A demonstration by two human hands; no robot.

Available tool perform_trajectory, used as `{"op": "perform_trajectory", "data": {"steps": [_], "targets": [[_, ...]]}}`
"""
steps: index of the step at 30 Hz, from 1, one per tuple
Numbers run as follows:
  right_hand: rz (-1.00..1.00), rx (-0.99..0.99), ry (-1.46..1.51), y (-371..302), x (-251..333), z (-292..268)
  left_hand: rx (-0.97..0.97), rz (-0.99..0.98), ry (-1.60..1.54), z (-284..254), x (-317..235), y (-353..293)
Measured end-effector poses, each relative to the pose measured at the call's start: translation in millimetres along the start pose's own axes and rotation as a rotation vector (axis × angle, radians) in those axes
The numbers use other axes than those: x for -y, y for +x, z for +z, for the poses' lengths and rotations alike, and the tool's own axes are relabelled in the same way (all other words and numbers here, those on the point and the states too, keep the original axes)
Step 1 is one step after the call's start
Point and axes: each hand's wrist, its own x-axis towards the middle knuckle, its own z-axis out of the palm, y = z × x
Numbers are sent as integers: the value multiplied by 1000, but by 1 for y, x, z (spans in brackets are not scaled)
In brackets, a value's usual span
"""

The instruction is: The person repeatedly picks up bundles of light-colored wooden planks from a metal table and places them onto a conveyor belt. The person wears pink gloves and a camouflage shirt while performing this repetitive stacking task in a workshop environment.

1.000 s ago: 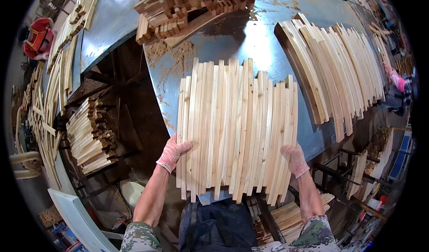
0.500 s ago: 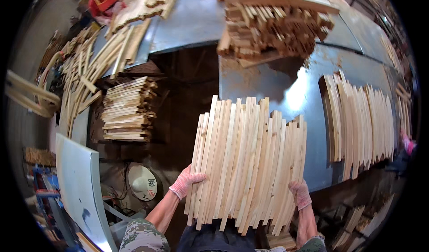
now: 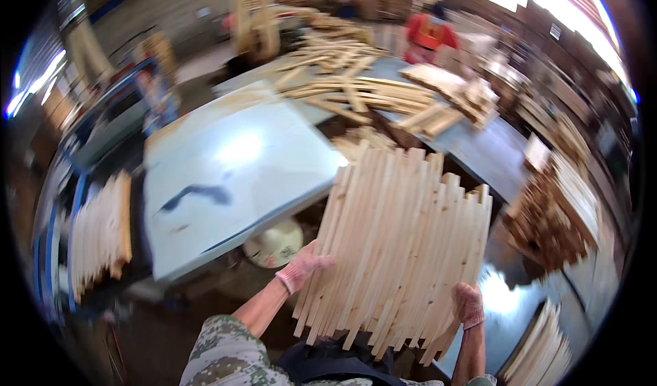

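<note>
A broad row of pale wooden strips (image 3: 397, 249), pressed side by side with uneven ends, is held up in front of my body. My left hand (image 3: 303, 265), in a pink knitted glove, grips its left edge. On the opposite edge my right hand (image 3: 468, 305), gloved the same way, clamps the outer strips. The two hands squeeze the row between them. Fingers that reach under or behind the wood are hidden.
A pale metal-topped table (image 3: 239, 160) stands to my left. Beyond it are piled loose strips (image 3: 363, 88) and a person in red (image 3: 431, 33). Stacked wood (image 3: 554, 208) sits on the right-hand metal table. More strips (image 3: 102, 232) lie on a blue rack at far left.
My view has swung left, bringing the pale table toward the middle and the wood stacks to the right. Both hands still hold the row of strips.
</note>
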Motion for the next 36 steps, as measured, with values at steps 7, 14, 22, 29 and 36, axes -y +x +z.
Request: {"op": "perform_trajectory", "data": {"steps": [7, 14, 22, 29, 36], "targets": [[128, 317, -241, 64, -59, 264, -316, 153, -288, -196, -57, -171], [421, 645, -353, 110, -128, 490, -612, 77, -338, -365, -47, -243], [502, 711, -461, 144, -192, 671, -953, 45, -223, -484, -76, -258], [461, 740, -411, 191, -271, 791, -1083, -740, 842, -581, -179, -239], [538, 851, -270, 167, -345, 922, -1366, -723, 1034, -616, -135, -256]]}}
